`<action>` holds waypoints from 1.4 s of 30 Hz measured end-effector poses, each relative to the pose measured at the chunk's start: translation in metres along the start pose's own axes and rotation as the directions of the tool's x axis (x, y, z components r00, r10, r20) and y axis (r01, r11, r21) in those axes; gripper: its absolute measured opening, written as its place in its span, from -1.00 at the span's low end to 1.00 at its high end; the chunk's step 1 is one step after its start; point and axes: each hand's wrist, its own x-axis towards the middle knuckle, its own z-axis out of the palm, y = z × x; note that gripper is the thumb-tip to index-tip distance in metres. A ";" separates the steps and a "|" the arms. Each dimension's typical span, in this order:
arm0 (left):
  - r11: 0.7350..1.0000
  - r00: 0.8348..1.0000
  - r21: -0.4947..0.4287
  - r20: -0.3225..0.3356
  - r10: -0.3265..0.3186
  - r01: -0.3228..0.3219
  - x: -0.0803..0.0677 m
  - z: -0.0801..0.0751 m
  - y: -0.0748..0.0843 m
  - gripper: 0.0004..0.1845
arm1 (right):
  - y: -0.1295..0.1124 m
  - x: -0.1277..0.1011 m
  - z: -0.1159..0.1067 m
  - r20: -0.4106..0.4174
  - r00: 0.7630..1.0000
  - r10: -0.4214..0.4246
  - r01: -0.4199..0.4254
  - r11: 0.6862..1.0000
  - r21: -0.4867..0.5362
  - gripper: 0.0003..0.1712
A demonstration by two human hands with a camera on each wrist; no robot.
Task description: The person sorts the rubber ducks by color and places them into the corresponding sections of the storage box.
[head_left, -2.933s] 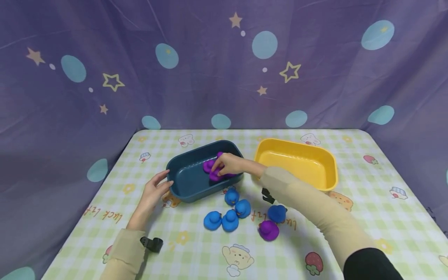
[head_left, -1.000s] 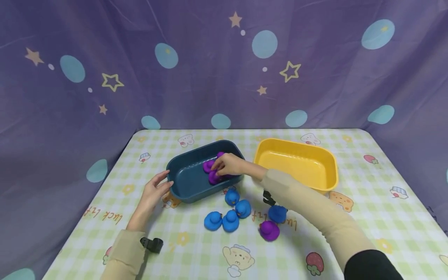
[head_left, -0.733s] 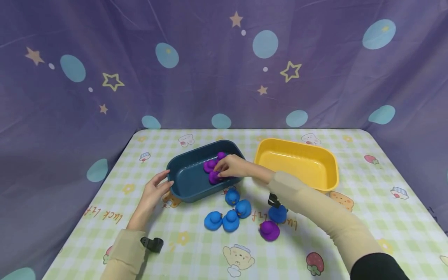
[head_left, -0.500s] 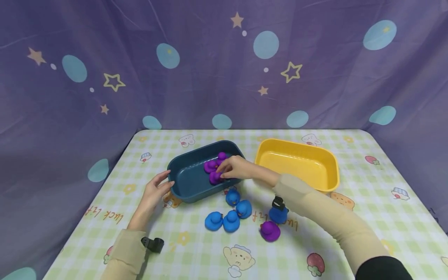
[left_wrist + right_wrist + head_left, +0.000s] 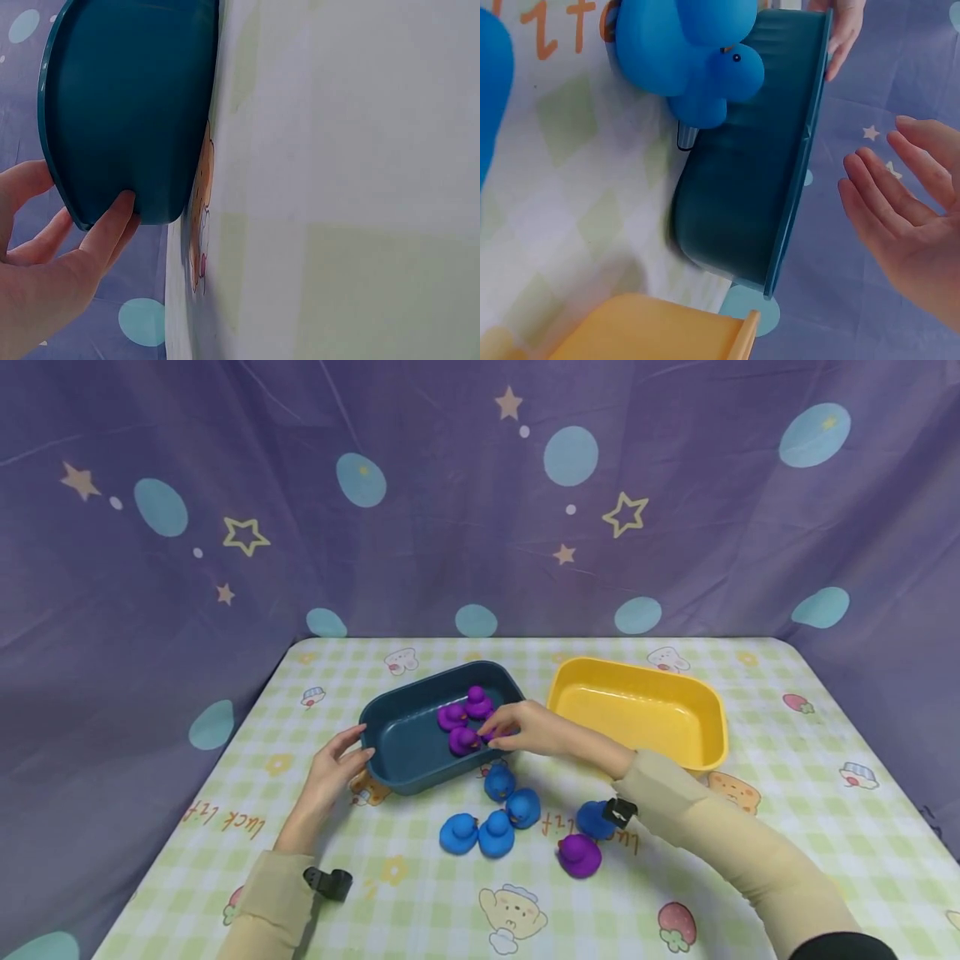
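Observation:
A dark blue tub (image 5: 405,752) holds three purple ducks (image 5: 465,741). My right hand (image 5: 501,729) hovers at the tub's right rim, just beside the ducks. In the right wrist view this hand (image 5: 885,195) has straight fingers and holds nothing. My left hand (image 5: 337,764) rests against the tub's left end, and the left wrist view shows its thumb (image 5: 112,225) touching the tub wall (image 5: 127,112). Several blue ducks (image 5: 495,833) and one purple duck (image 5: 577,855) lie on the checked cloth in front of the tub.
An empty yellow tub (image 5: 705,735) stands to the right of the blue one, close to my right forearm. The table (image 5: 787,827) is backed by a purple curtain (image 5: 480,527) on all far sides.
My right hand has drawn back from inside the blue tub to its right rim, leaving a purple duck in it. The left hand has stayed at the tub's end.

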 end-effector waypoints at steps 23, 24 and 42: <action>1.000 1.000 -0.021 0.012 -0.022 0.022 -0.006 0.001 0.005 -0.30 | -0.008 -0.046 -0.002 0.001 0.998 -0.057 0.057 0.995 -0.080 -0.78; 1.000 1.000 -0.024 0.014 -0.019 0.019 -0.006 0.001 0.005 -0.30 | -0.008 -0.047 -0.002 0.005 0.999 -0.054 0.054 0.996 -0.073 -0.78; 1.000 1.000 0.030 -0.006 0.001 -0.001 -0.002 0.001 0.003 -0.25 | -0.005 -0.075 0.001 0.213 0.976 0.047 -0.046 0.999 -0.010 -0.72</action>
